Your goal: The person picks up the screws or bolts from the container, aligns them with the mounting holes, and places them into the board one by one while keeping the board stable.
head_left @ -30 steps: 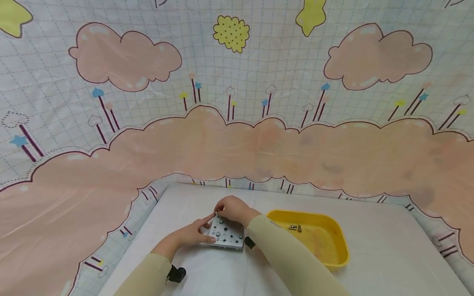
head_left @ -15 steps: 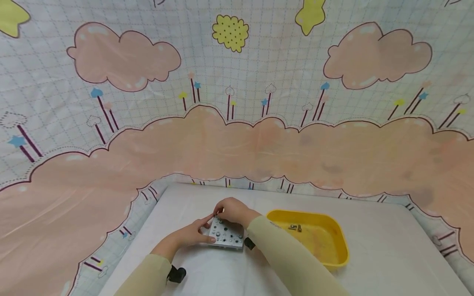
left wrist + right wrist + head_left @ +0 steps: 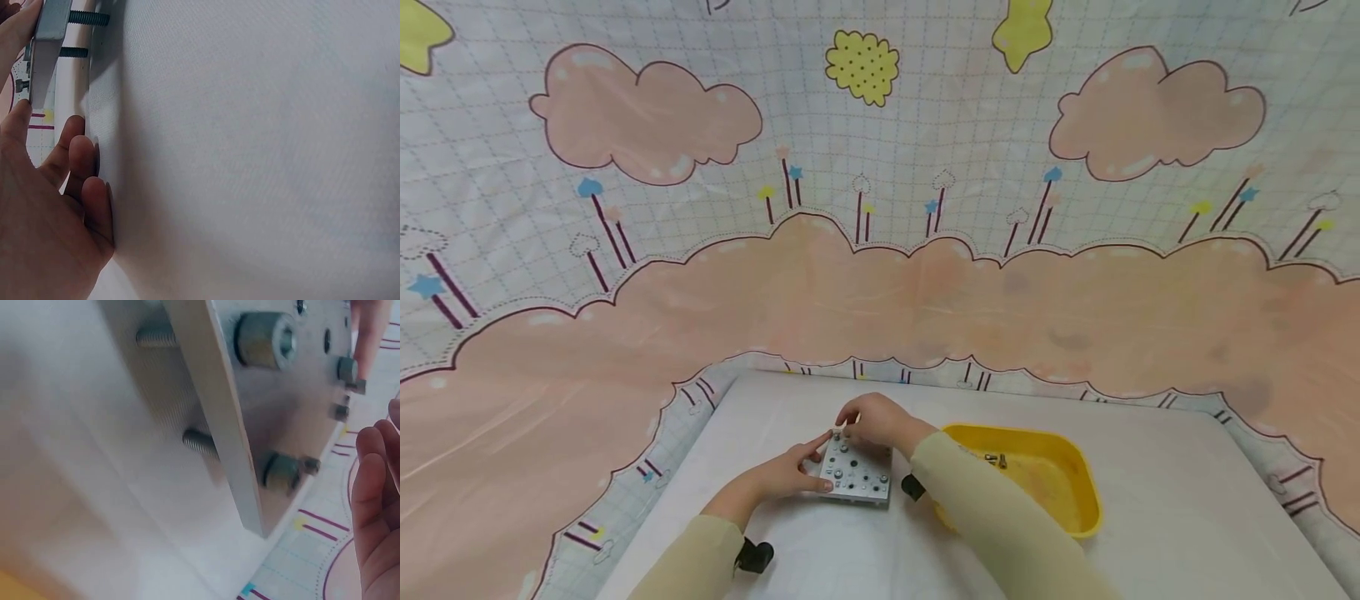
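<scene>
A silver metal plate [image 3: 862,490] with holes and several socket-head bolts [image 3: 265,340] is on the white table. Threaded bolt ends [image 3: 89,17] stick out beneath it. My left hand [image 3: 786,471] holds the plate's left side, thumb at the near corner and index finger at the far one. The left wrist view shows its other fingers [image 3: 97,203] curled near the tabletop. My right hand [image 3: 880,419] is over the plate's far edge, close to a bolt [image 3: 837,435] at the far left corner. In the right wrist view its loosely bent fingers [image 3: 369,494] are apart from the plate, with nothing visible in them.
A yellow tray [image 3: 1048,483] is at the right, partly behind my right sleeve, with several small bolts [image 3: 996,460] inside. Black wrist cameras [image 3: 754,557] are strapped to both forearms. A patterned cloth [image 3: 925,308] hangs around the table's back and sides.
My right fingers have let go of the bolt at the far left corner and drawn slightly up and right, their tips now parted. My left hand stays on the plate.
</scene>
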Tool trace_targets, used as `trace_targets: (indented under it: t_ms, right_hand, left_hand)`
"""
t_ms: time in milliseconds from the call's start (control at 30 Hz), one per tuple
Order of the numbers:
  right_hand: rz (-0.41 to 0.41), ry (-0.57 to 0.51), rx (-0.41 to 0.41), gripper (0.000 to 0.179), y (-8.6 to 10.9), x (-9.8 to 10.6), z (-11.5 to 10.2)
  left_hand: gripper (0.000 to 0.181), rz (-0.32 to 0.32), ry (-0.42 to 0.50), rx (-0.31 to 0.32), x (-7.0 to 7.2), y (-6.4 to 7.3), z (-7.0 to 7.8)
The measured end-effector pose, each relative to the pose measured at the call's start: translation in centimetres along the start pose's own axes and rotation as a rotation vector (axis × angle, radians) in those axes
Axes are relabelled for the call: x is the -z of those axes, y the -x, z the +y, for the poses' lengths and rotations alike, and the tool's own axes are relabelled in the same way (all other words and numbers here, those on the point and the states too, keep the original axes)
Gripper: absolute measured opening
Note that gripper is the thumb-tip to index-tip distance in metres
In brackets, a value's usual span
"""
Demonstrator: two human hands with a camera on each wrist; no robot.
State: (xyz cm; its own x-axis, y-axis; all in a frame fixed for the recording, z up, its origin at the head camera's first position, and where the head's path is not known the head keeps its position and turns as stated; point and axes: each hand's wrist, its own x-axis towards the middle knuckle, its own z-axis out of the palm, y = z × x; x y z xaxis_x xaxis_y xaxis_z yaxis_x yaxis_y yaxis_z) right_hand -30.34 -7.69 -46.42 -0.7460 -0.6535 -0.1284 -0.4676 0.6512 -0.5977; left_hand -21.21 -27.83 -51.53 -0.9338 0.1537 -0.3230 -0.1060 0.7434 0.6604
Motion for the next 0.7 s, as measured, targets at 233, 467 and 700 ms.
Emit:
trace_targets:
  t_ms: [233, 467, 700]
  right_hand:
    - [-0.03, 0.016, 0.0, 0.014, -0.1, 0.2, -0.3]
    - [-0.027, 0.084, -0.004, 0.013, -0.3, -0.7, -0.8]
    - [-0.005, 0.141, -0.007, 0.009, -1.3, -1.5, -0.9]
  left_hand:
    - [0.097, -0.003, 0.015, -0.014, 0.2, 0.3, -0.3]
    - [0.097, -0.004, 0.03, -0.007, -0.1, -0.1, -0.5]
    - [0.096, -0.007, 0.039, -0.019, 0.1, 0.1, -0.2]
